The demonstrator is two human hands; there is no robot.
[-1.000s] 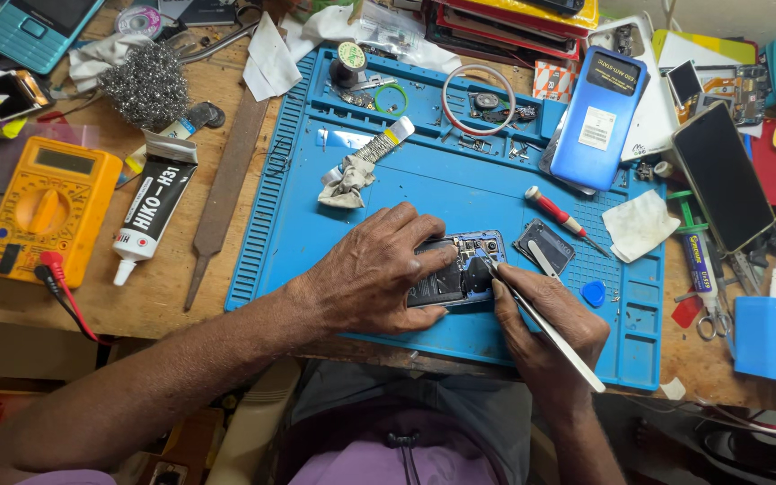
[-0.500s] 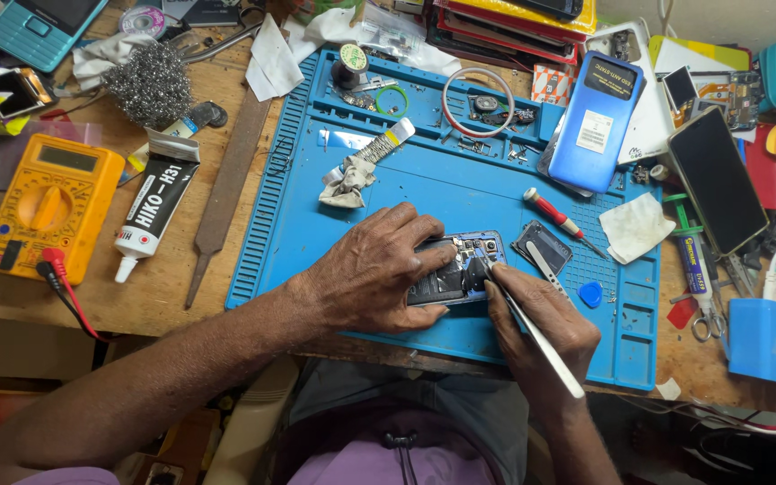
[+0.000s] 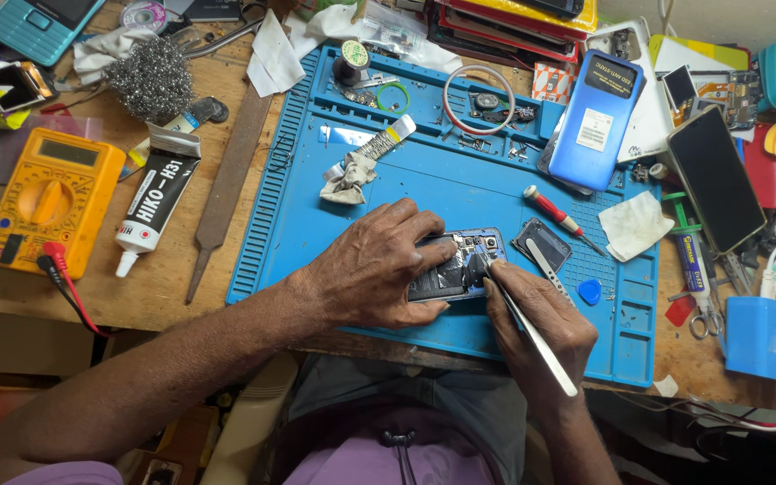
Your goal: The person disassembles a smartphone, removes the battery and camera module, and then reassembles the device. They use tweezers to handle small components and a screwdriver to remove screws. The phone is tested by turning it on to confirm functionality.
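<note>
An opened phone [image 3: 462, 262] with its back off and its insides showing lies on the blue work mat [image 3: 316, 207]. My left hand [image 3: 374, 269] presses down on the phone's left part and holds it still. My right hand [image 3: 541, 328] grips thin metal tweezers [image 3: 532, 332], their tip touching the phone's inner parts near its right half. Right of the phone lie a small dark cover piece [image 3: 542, 242], a red-handled screwdriver [image 3: 554, 214] and a blue pick [image 3: 590, 291].
A blue phone back [image 3: 595, 121], a dark phone [image 3: 716, 178], a white cloth [image 3: 635, 224] and a blue box [image 3: 774, 341] lie to the right. A yellow multimeter [image 3: 47, 198], a glue tube [image 3: 154, 193], a metal file [image 3: 226, 180] and steel wool [image 3: 150, 79] lie to the left.
Both hands stay on the opened phone; the tweezers have shifted only slightly at its right half.
</note>
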